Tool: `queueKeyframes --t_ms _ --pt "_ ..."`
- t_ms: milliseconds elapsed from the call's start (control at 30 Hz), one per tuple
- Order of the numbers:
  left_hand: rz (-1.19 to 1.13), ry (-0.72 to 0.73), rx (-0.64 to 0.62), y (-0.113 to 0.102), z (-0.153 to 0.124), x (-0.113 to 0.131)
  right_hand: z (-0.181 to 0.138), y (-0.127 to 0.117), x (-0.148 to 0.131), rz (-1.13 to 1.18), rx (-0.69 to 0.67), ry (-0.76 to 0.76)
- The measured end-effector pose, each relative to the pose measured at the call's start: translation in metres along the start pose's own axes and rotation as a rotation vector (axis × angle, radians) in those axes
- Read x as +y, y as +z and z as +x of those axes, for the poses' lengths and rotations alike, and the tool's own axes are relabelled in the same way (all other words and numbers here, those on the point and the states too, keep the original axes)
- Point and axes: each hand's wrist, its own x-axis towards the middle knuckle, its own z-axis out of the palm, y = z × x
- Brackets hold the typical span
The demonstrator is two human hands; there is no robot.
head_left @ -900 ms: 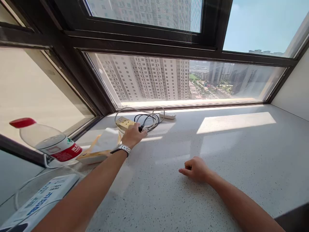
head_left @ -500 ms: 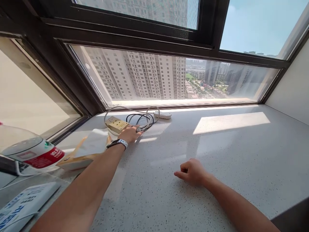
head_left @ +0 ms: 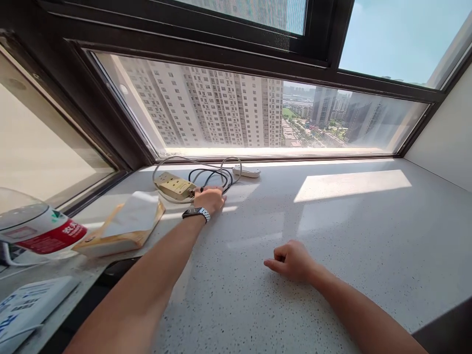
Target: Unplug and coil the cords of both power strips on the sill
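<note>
Across the far side: window, dark frame, tower blocks beyond. Below it, pale speckled worktop, sunlit patch at right. At left edge, bottle lying on its side, red label; printed box nearer. Just right of bottle, tissue pack, flat, soft-looking. At far left of worktop, power strip, yellowish, touching a loose coil of cables; small white adapter just right of coil, under the window.

Left hand, watch at wrist: stretched far forward, palm down, fingers curled over the near edge of the coil beside the strip; closed grasp or mere resting, cannot tell. Right hand: loosely clenched, knuckles on bare worktop, near centre, holding nothing, well apart from everything.

Handling, as a judgement: strip rigid, light, likely to slide easily on smooth stone; best taken across its body, short sides pinched. Cables limp, springy, prone to uncoil and drag the adapter; better gathered as a bundle than lifted by one strand.
</note>
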Motion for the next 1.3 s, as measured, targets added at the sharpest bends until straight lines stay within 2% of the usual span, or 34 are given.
queueKeyframes --t_ms 167,267,333,400,500,633,733,867,1000,1100,1200,1300 --pt "-0.047 0.09 0.045 0.006 -0.018 0.018 -0.001 0.005 0.004 0.014 0.035 0.009" --pt "-0.118 0.216 0.1 0.009 -0.041 0.022 0.005 0.001 0.007 0.123 0.066 0.095" --pt "-0.195 0.266 0.184 0.012 -0.054 0.021 0.019 -0.005 0.006 0.233 0.06 0.183" --pt "-0.257 0.219 0.266 0.014 -0.062 0.018 0.045 -0.013 0.002 0.335 0.064 0.277" --pt "-0.313 0.12 0.288 0.018 -0.065 0.015 0.095 -0.017 -0.009 0.439 0.124 0.377" --pt "-0.446 0.127 0.353 0.021 -0.064 0.017 0.149 -0.008 -0.024 0.507 0.162 0.438" --pt "-0.591 0.095 0.471 0.02 -0.065 0.021 0.164 0.002 -0.028 0.535 0.163 0.467" --pt "-0.823 0.008 0.594 0.016 -0.062 0.022 0.166 0.008 -0.024 0.571 0.172 0.475" --pt "-1.072 -0.028 0.555 0.023 -0.056 0.018 0.173 0.008 -0.022 0.548 0.202 0.461" --pt "-1.155 0.045 0.474 0.032 -0.054 0.014 0.18 0.009 -0.022 0.469 0.244 0.415" --pt "-1.07 0.131 0.43 0.036 -0.053 0.013 0.18 0.01 -0.021 0.32 0.282 0.342" --pt "-0.818 0.223 0.408 0.033 -0.05 0.017 0.172 0.009 -0.017 0.106 0.32 0.269"
